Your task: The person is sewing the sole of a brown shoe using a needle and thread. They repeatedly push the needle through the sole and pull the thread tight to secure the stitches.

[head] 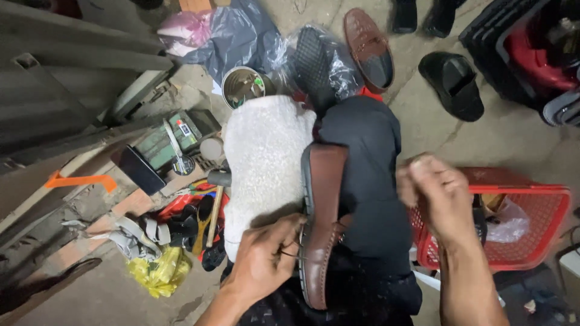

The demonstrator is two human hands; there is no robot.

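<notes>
A brown leather loafer [321, 211] lies on its side across my dark-trousered lap [368, 181], next to a white towel [263, 163] draped over the knee. My left hand [266, 256] presses against the shoe's edge near its heel end, fingers pinched on a thin dark thread. My right hand [436, 193] is raised to the right of the shoe, blurred, fingers closed as if pulling the thread; the thread itself is too thin to see there.
A red plastic basket [531, 223] stands at the right. A tin can [243, 86], a hammer [214, 199], tools and yellow plastic [158, 271] lie on the floor at left. Another brown loafer [368, 48] and a black sandal [452, 83] rest farther ahead.
</notes>
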